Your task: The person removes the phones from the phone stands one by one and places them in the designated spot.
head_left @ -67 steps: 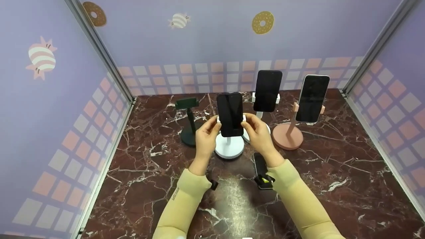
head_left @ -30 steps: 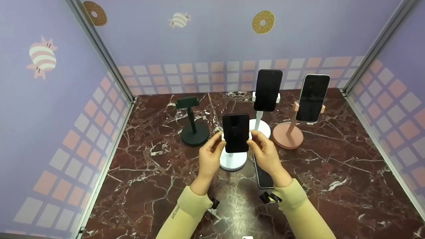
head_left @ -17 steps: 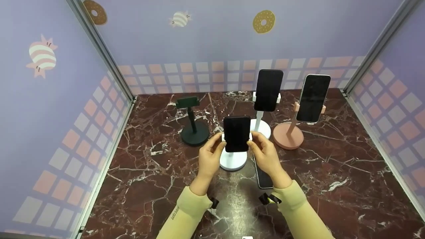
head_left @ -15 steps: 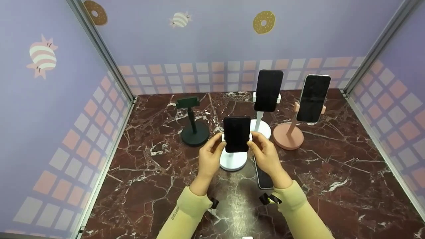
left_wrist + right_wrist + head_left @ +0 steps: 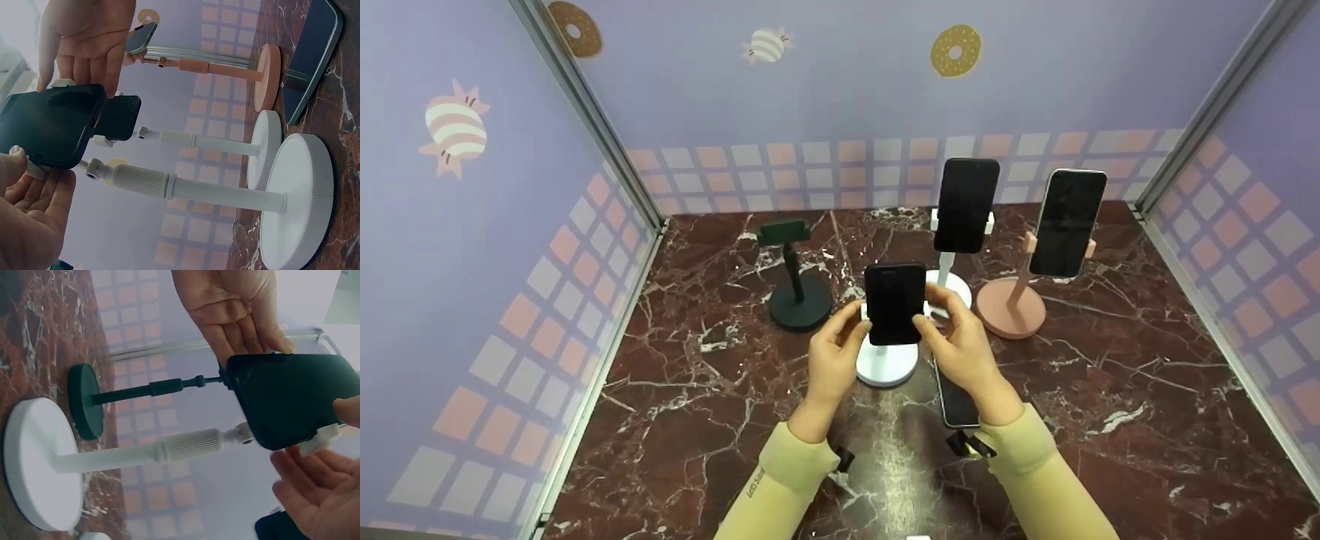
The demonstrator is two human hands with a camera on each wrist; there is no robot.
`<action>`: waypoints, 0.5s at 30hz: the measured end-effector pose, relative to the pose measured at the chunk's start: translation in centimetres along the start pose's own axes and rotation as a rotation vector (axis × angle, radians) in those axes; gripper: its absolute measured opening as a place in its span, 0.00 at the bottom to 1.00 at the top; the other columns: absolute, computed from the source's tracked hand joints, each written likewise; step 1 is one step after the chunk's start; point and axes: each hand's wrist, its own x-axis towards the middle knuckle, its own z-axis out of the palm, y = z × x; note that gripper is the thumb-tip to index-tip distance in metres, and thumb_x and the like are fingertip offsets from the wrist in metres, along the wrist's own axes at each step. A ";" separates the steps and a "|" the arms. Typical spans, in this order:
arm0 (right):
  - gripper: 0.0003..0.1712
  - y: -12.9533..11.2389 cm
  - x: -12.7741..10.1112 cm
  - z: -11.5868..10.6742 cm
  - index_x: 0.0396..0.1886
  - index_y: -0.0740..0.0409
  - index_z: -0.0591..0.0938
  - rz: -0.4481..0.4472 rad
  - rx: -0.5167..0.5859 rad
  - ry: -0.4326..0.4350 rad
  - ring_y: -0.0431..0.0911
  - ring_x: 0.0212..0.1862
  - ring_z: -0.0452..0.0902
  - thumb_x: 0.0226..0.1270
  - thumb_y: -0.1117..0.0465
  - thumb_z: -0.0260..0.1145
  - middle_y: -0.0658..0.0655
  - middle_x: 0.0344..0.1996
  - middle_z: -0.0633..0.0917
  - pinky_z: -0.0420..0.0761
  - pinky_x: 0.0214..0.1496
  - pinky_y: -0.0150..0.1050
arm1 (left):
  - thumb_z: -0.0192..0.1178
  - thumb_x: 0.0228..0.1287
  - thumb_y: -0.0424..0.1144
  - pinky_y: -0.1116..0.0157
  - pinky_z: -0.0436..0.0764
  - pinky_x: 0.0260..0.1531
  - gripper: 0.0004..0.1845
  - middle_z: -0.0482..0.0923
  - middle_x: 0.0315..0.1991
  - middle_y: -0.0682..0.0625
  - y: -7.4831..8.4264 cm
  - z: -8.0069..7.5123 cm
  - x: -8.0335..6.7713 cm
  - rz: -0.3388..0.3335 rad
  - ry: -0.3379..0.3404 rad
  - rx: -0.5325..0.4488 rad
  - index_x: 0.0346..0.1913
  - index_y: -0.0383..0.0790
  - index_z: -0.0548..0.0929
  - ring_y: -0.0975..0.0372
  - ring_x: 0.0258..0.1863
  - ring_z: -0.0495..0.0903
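A: Where was the near phone (image 5: 895, 303)?

B: Upright in the clamp of the white stand (image 5: 886, 363), at the front middle of the marble table (image 5: 1110, 375). Screen dark, facing the person.

A: Left hand (image 5: 832, 352)?

B: At the phone's left edge. Fingers fairly straight, thumb tip touching the white clamp arm by the phone's lower left side. The left wrist view showed the palm open beside the phone (image 5: 50, 126), fingers not wrapped round it. Loose contact, no clamped hold.

A: Right hand (image 5: 960, 345)?

B: At the right edge. Thumb lay on the phone's lower right corner, fingers reached up behind the clamp. In the right wrist view the fingers (image 5: 304, 478) were spread and nearly straight under the white clamp arm (image 5: 320, 437); thumb tip at the phone's rim. Touching, not gripping.

A: Anything beside it?

B: A second phone (image 5: 956, 397) lay flat on the table just right of the white base, partly under the right wrist.

A: Behind?

B: Black stand (image 5: 793, 281), holding nothing, back left. Another white stand (image 5: 952, 285) with a phone (image 5: 964, 204) in it, back middle. Pink stand (image 5: 1011, 306) with a phone (image 5: 1066, 222), back right. Lilac panels with tile and doughnut print on three sides.
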 end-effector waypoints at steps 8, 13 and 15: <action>0.45 -2.0 1.3 -0.1 0.76 0.67 0.63 -0.224 -0.233 0.044 0.59 0.71 0.69 0.64 0.66 0.75 0.66 0.72 0.72 0.77 0.65 0.58 | 0.65 0.68 0.28 0.75 0.82 0.41 0.19 0.85 0.51 0.30 0.0 0.0 -0.1 0.015 0.008 0.022 0.58 0.21 0.81 0.68 0.42 0.84; 0.50 -3.2 2.1 0.1 0.78 0.69 0.60 -0.323 -0.332 0.011 0.62 0.77 0.59 0.64 0.59 0.77 0.70 0.76 0.64 0.62 0.78 0.62 | 0.65 0.68 0.28 0.74 0.81 0.39 0.19 0.85 0.49 0.32 0.1 -0.1 -0.1 0.012 -0.007 0.044 0.60 0.23 0.81 0.69 0.39 0.82; 0.51 -3.5 2.4 0.2 0.79 0.67 0.58 -0.338 -0.357 -0.007 0.63 0.78 0.56 0.65 0.55 0.76 0.70 0.78 0.61 0.59 0.78 0.64 | 0.64 0.68 0.28 0.74 0.80 0.39 0.19 0.86 0.49 0.33 0.1 -0.2 -0.1 0.002 -0.010 0.049 0.60 0.24 0.81 0.70 0.38 0.81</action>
